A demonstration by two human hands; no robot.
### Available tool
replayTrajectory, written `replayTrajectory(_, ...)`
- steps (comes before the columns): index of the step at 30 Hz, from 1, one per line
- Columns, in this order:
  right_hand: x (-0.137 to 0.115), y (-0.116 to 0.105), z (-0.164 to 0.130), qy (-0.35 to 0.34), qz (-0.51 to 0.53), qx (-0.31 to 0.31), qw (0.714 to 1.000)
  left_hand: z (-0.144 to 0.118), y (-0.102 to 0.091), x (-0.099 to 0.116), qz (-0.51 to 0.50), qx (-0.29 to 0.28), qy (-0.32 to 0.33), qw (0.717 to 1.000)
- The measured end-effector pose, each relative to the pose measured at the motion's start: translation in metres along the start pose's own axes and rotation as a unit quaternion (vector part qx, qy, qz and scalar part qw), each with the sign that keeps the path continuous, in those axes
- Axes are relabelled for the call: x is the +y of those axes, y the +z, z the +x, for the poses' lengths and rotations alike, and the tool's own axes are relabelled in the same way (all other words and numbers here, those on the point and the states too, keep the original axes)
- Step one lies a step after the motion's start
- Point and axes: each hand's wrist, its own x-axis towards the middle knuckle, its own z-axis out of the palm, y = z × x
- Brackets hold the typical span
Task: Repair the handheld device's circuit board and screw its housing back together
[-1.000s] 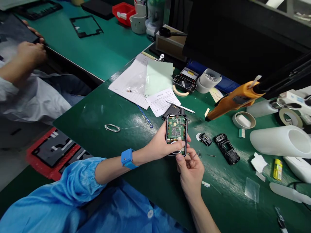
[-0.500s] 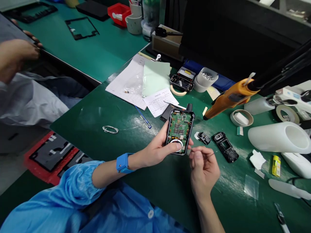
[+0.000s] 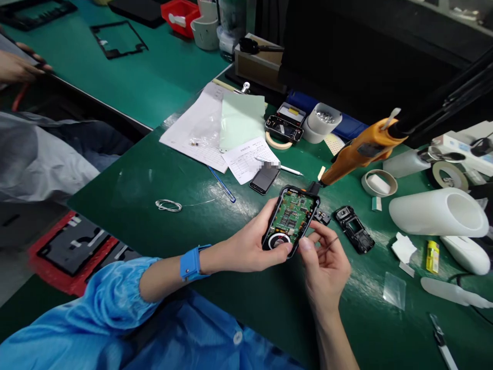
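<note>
My left hand [image 3: 250, 244] grips an opened handheld device [image 3: 291, 218] from its left side; the green circuit board and a round black part near its lower end face up. The device tilts to the right above the dark green mat [image 3: 162, 236]. My right hand [image 3: 325, 262] is at the device's lower right edge, thumb and forefinger pinched on thin tweezers [image 3: 328, 246]. A blue wrist strap [image 3: 190, 262] sits on my left wrist.
An orange electric screwdriver [image 3: 360, 151] hangs just right of the device. Black device parts [image 3: 353, 228], a phone [image 3: 264, 178], papers [image 3: 215, 128], tape rolls, a white cup of screws [image 3: 323, 119] and a white tube [image 3: 439, 211] lie around. Another person's hand [image 3: 17, 64] works at far left.
The device has swung from upright to tilted right and moved lower right. My right hand drew away, then came back to its lower right edge with the tweezers.
</note>
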Motion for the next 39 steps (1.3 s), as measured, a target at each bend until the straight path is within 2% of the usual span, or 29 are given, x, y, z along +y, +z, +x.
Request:
replayTrajectory(4,-0.002,0.003,-0.002,0.006,-0.016,0.006,1.0,0.0,0.002,-0.003,0.03,-0.04,-0.004,0.999)
replayTrajectory(9,-0.004,0.006,-0.001,0.014,-0.024,0.011,1.0,-0.003,0.003,-0.006,0.054,-0.063,-0.016,0.996)
replayTrajectory(20,0.006,0.009,-0.004,-0.002,-0.038,-0.008,0.999,-0.002,0.001,-0.008,0.101,-0.042,0.008,0.994)
replayTrajectory(23,0.005,0.007,-0.002,0.014,-0.021,-0.015,1.0,-0.002,0.001,-0.008,0.08,-0.04,-0.009,0.996)
replayTrajectory(27,-0.003,0.003,-0.001,0.028,0.013,-0.004,1.0,-0.005,0.002,-0.002,-0.038,-0.069,-0.078,0.994)
replayTrajectory(31,-0.011,-0.004,0.001,-0.021,0.078,0.1,0.992,-0.007,0.001,0.002,-0.139,-0.098,-0.1,0.98)
replayTrajectory(34,-0.018,-0.008,0.006,-0.104,0.092,0.171,0.975,-0.006,-0.001,0.001,-0.169,-0.094,-0.103,0.976)
replayTrajectory(36,-0.023,-0.01,0.008,-0.154,0.058,0.19,0.968,-0.006,-0.003,-0.002,-0.168,-0.089,-0.1,0.977)
replayTrajectory(39,-0.028,-0.01,0.009,-0.169,0.043,0.172,0.969,-0.008,-0.004,-0.005,-0.152,-0.091,-0.082,0.981)
